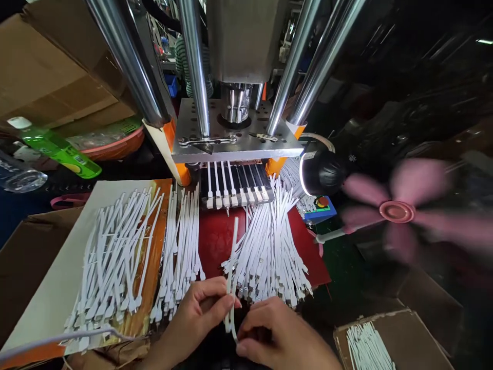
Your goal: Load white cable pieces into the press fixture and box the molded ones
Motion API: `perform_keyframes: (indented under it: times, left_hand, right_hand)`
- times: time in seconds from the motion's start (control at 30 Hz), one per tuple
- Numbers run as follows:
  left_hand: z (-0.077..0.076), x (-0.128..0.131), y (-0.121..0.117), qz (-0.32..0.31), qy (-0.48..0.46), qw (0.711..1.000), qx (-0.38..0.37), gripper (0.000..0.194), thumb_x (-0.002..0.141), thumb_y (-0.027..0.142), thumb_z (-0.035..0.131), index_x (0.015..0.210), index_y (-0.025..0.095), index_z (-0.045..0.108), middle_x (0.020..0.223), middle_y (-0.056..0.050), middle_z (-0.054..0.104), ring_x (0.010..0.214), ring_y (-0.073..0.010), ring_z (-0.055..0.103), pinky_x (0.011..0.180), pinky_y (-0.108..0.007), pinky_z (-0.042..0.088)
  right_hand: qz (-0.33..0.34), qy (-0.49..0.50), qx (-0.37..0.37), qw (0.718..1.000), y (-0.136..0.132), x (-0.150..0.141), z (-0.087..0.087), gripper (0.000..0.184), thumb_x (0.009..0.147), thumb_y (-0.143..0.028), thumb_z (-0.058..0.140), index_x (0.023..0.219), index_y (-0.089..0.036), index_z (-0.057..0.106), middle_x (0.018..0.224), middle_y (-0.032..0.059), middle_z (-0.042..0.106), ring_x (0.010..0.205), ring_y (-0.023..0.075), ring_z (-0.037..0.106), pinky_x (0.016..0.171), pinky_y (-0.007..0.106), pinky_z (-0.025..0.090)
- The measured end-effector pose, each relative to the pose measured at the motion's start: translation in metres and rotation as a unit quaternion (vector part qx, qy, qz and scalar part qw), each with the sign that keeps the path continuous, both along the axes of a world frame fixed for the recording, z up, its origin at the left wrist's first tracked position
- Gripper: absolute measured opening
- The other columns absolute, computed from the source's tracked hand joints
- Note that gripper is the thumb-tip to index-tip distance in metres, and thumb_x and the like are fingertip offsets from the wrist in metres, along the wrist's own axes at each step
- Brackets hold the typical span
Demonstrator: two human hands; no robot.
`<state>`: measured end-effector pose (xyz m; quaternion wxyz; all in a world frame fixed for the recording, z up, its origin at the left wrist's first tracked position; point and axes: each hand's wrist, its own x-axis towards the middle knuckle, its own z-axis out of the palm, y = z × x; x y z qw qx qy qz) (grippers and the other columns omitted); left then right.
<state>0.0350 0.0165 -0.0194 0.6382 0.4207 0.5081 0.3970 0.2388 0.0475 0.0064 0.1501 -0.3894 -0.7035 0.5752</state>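
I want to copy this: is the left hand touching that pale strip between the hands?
Touching. The head view shows the left hand pinching the pale strip with thumb and fingers.

1. I saw the person's left hand (210,308) between six and seven o'clock, thumb and forefinger pinched, their tips aimed toward two.
2. The right hand (275,329) sat between five and six, fingers curled inward, thumb pointing toward nine.
3. The bare left forearm (164,349) slanted in from seven, the right forearm (311,347) from five.
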Motion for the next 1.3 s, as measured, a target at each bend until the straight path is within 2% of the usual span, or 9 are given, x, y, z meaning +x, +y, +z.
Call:
perform_keyframes:
  times: [0.1, 0.2, 0.27, 0.37, 0.5, 0.6, 0.9, 1.1, 1.3]
  left_hand:
    - [-0.005, -0.002, -0.015, -0.041, 0.112, 0.991, 0.064, 0.037, 0.093, 0.051, 0.067, 0.076, 0.020, 0.077, 0.072, -0.002, 0.060, 0.067, -0.0152, 0.057, 0.064, -0.024, 0.046]
    - [-0.008, -0.004, -0.021, -0.073, 0.198, 0.973, 0.092, 0.035, 0.095, 0.044, 0.065, 0.070, 0.021, 0.071, 0.069, -0.002, 0.061, 0.068, -0.0162, 0.060, 0.066, -0.024, 0.049]
    - [-0.003, -0.007, -0.015, -0.061, 0.219, 0.967, 0.114, 0.028, 0.095, 0.042, 0.064, 0.078, 0.022, 0.073, 0.074, -0.002, 0.065, 0.070, -0.0169, 0.062, 0.066, -0.024, 0.051]
    - [0.016, -0.015, 0.008, 0.010, 0.228, 0.962, 0.148, 0.020, 0.092, 0.039, 0.069, 0.105, 0.025, 0.075, 0.094, -0.004, 0.072, 0.082, -0.0185, 0.067, 0.074, -0.025, 0.054]
    - [0.043, -0.020, 0.041, 0.021, 0.201, 0.961, 0.190, 0.014, 0.092, 0.032, 0.069, 0.084, 0.023, 0.075, 0.086, -0.003, 0.070, 0.079, -0.0171, 0.066, 0.072, -0.024, 0.053]
    - [0.052, -0.019, 0.051, 0.015, 0.173, 0.964, 0.203, 0.017, 0.093, 0.027, 0.069, 0.079, 0.023, 0.077, 0.083, -0.003, 0.072, 0.077, -0.0161, 0.068, 0.071, -0.023, 0.054]
    - [0.048, -0.025, 0.052, 0.042, 0.147, 0.970, 0.188, 0.014, 0.092, 0.028, 0.072, 0.083, 0.025, 0.082, 0.088, -0.005, 0.076, 0.085, -0.0187, 0.073, 0.075, -0.025, 0.058]
    - [0.049, -0.027, 0.050, 0.052, 0.138, 0.974, 0.173, 0.012, 0.091, 0.028, 0.074, 0.083, 0.026, 0.083, 0.089, -0.005, 0.075, 0.085, -0.0185, 0.073, 0.076, -0.025, 0.059]
    - [0.049, -0.033, 0.049, 0.064, 0.105, 0.982, 0.146, 0.014, 0.088, 0.032, 0.076, 0.080, 0.024, 0.084, 0.086, -0.006, 0.073, 0.080, -0.0193, 0.071, 0.072, -0.027, 0.060]
  right_hand:
    - [-0.092, 0.110, -0.097, 0.985, 0.015, -0.006, -0.001, 0.027, 0.087, -0.046, 0.075, 0.099, -0.022, 0.075, 0.082, 0.0016, 0.066, 0.068, 0.0149, 0.058, 0.059, 0.024, 0.045]
    - [-0.188, 0.180, -0.091, 0.961, 0.019, -0.027, -0.007, 0.037, 0.099, -0.052, 0.059, 0.089, -0.018, 0.069, 0.072, -0.0017, 0.055, 0.060, 0.0109, 0.047, 0.054, 0.022, 0.038]
    - [-0.181, 0.179, -0.045, 0.966, 0.017, -0.039, -0.011, 0.037, 0.100, -0.048, 0.058, 0.081, -0.017, 0.065, 0.069, -0.0029, 0.051, 0.060, 0.0101, 0.044, 0.055, 0.022, 0.035]
    - [-0.167, 0.165, 0.024, 0.972, 0.011, -0.044, -0.014, 0.031, 0.100, -0.039, 0.060, 0.079, -0.017, 0.066, 0.070, -0.0020, 0.054, 0.065, 0.0109, 0.048, 0.059, 0.023, 0.035]
    - [-0.160, 0.159, 0.059, 0.973, 0.010, -0.041, -0.014, 0.025, 0.099, -0.031, 0.060, 0.080, -0.018, 0.071, 0.071, -0.0009, 0.059, 0.067, 0.0128, 0.053, 0.063, 0.025, 0.038]
    - [-0.154, 0.164, 0.068, 0.972, 0.010, -0.040, -0.015, 0.023, 0.099, -0.029, 0.060, 0.085, -0.019, 0.075, 0.076, 0.0012, 0.065, 0.071, 0.0143, 0.058, 0.067, 0.026, 0.042]
    - [-0.156, 0.151, 0.094, 0.972, 0.006, -0.042, -0.024, 0.020, 0.100, -0.025, 0.059, 0.096, -0.020, 0.078, 0.080, 0.0032, 0.065, 0.070, 0.0147, 0.058, 0.062, 0.025, 0.043]
    - [-0.151, 0.167, 0.095, 0.970, 0.009, -0.043, -0.023, 0.016, 0.099, -0.023, 0.059, 0.094, -0.020, 0.074, 0.085, 0.0036, 0.065, 0.074, 0.0147, 0.059, 0.067, 0.025, 0.044]
    - [-0.159, 0.156, 0.085, 0.971, 0.012, -0.049, -0.023, 0.017, 0.097, -0.028, 0.065, 0.082, -0.019, 0.068, 0.072, -0.0017, 0.055, 0.068, 0.0131, 0.053, 0.064, 0.025, 0.039]
